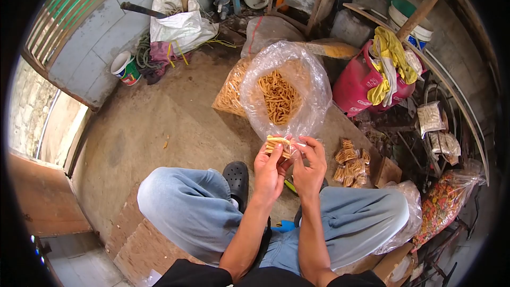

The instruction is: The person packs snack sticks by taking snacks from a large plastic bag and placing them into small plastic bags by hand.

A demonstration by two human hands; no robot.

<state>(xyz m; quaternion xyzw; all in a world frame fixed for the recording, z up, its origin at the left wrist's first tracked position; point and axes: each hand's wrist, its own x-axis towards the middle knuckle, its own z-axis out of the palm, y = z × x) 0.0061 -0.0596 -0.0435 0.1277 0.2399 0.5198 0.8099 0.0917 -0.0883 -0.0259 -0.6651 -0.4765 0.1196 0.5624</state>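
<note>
Between my knees I hold a small clear bag of snack sticks (277,146) in both hands. My left hand (269,172) grips the filled part, thumb across the front. At the bag's right end, the fingers of my right hand (309,166) are pinched on the clear plastic. Just beyond my fingertips stands a large open plastic bag (313,107), with many loose brown snack sticks (279,97) inside. Another filled bag of sticks (232,87) leans at its left. Several small packed bags of sticks (353,165) lie in a pile to the right of my right hand.
A pink container (355,82) draped with yellow cloth (392,64) stands at the back right. A bag of colourful packets (443,202) lies at the far right. A white sack (183,29) and a small bucket (126,69) sit at the back left. Wooden boards (149,250) are under me.
</note>
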